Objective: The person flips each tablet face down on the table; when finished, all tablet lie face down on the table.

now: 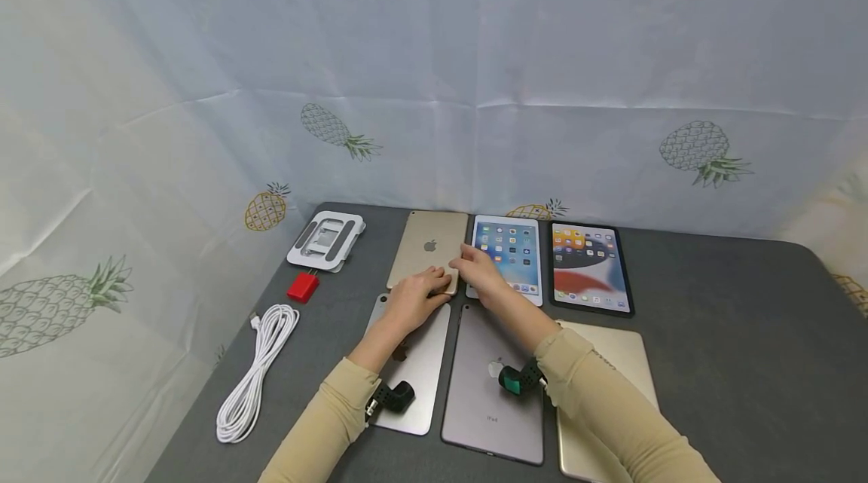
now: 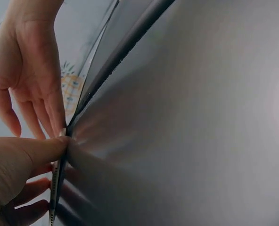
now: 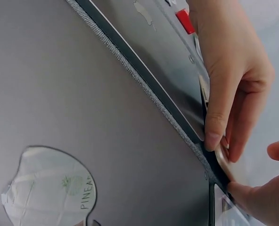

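A gold tablet lies back up in the far row. My left hand rests at its near edge, the thumb against that edge and the fingers over it. My right hand touches the tablet's near right corner. In the left wrist view, the left hand has its thumb by the edge with small speaker holes, and the right hand hangs beside it. From the right wrist, the left hand and right hand meet the gold edge. Some fingertips are hidden.
Right of it lie a white tablet and a black-framed tablet, screens up. Nearer are a silver tablet, grey tablet and another gold tablet. At left are a white stand, red charger and coiled white cable.
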